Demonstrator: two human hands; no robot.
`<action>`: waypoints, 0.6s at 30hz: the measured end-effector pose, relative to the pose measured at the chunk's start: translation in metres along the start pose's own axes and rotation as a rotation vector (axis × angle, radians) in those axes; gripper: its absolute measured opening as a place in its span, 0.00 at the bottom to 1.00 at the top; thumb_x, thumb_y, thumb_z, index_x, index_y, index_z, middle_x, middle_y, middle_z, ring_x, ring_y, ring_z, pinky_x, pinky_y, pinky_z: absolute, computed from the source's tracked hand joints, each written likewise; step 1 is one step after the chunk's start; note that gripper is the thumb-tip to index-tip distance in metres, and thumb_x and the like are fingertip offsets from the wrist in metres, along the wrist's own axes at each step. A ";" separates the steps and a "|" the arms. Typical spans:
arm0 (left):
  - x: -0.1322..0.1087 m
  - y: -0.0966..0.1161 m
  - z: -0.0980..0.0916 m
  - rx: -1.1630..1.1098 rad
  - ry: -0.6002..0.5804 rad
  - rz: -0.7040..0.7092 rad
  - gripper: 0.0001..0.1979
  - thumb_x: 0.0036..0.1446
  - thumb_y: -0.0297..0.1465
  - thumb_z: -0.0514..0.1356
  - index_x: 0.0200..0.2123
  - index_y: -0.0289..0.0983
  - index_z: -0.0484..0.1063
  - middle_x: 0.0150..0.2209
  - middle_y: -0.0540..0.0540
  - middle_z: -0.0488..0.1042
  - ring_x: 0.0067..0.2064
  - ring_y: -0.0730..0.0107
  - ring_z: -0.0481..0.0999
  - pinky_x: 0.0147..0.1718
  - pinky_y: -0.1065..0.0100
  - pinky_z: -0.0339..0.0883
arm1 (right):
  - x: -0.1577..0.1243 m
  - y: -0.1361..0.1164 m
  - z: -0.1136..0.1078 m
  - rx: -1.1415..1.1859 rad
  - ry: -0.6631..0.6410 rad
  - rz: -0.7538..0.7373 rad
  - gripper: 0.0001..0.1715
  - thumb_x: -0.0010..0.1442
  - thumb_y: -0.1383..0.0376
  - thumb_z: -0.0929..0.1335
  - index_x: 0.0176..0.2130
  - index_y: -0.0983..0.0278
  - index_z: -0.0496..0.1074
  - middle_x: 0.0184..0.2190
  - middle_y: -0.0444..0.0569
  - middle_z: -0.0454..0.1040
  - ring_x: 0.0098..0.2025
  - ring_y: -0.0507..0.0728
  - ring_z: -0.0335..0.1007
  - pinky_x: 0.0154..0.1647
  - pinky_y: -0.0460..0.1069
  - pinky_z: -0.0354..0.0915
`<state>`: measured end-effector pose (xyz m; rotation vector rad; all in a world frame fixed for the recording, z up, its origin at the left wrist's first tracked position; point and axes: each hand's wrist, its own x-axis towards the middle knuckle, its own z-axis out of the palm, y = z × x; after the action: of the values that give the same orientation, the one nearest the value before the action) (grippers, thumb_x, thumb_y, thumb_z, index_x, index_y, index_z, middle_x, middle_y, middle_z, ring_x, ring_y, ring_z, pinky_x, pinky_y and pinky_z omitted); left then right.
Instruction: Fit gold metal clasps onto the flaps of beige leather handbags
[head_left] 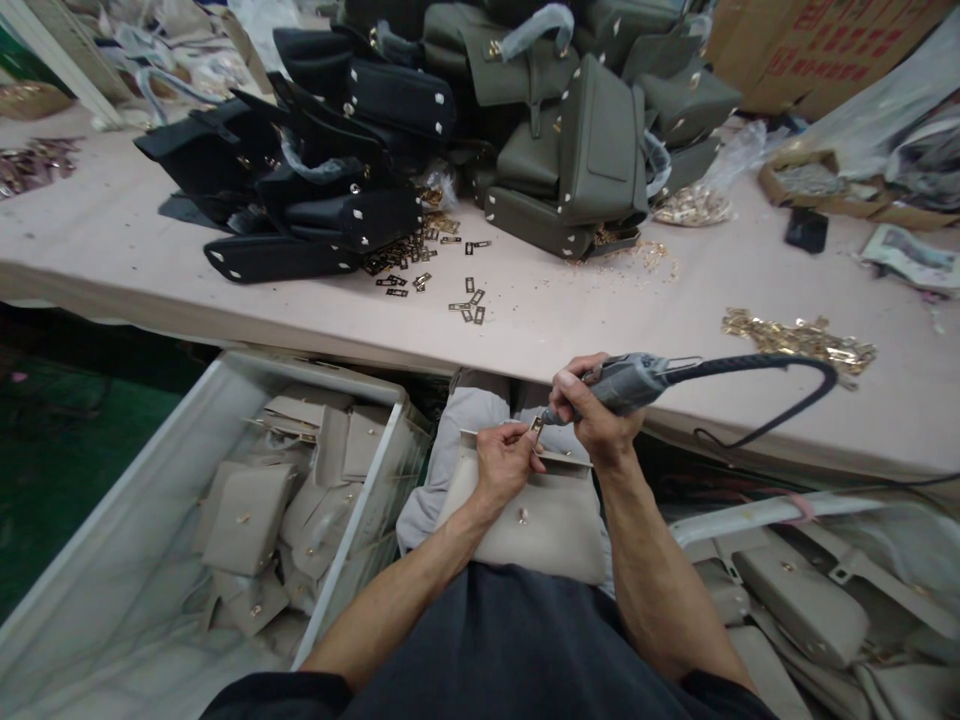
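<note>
A light beige handbag (540, 530) rests on my lap, its flap edge turned toward the table. My left hand (510, 460) pinches a small gold metal plate (536, 427) at that edge. In my right hand (598, 415) is a grey power screwdriver (630, 382), held sideways with its tip pointing left at the plate. A dark cable (787, 362) runs from its rear end to the right. The tip is close to the plate; whether they touch is hard to tell.
The pink-covered table (315, 315) edge lies just beyond my knees, with black bags (315, 215), olive bags (600, 150) and gold metal plates (802, 340) on it. Crates of beige bags stand left (360, 500) and right (735, 520).
</note>
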<state>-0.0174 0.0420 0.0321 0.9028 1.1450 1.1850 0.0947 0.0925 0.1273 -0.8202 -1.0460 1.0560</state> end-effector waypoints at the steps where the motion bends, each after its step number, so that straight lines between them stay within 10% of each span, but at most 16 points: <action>1: 0.000 0.000 0.000 -0.004 -0.003 0.001 0.17 0.58 0.41 0.66 0.29 0.31 0.78 0.23 0.44 0.77 0.17 0.73 0.73 0.18 0.75 0.64 | 0.001 0.000 0.000 0.008 -0.002 0.014 0.14 0.55 0.62 0.78 0.33 0.64 0.71 0.22 0.41 0.69 0.16 0.49 0.61 0.17 0.45 0.63; 18: 0.000 -0.007 -0.001 -0.041 0.028 -0.036 0.17 0.58 0.41 0.66 0.32 0.31 0.78 0.24 0.43 0.78 0.20 0.68 0.77 0.20 0.74 0.69 | 0.002 0.000 -0.003 0.118 0.174 0.013 0.13 0.55 0.63 0.76 0.33 0.64 0.70 0.21 0.40 0.67 0.17 0.48 0.60 0.20 0.46 0.64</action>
<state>-0.0166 0.0412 0.0255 0.8338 1.1512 1.1909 0.0972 0.0942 0.1266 -0.8082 -0.8254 1.0281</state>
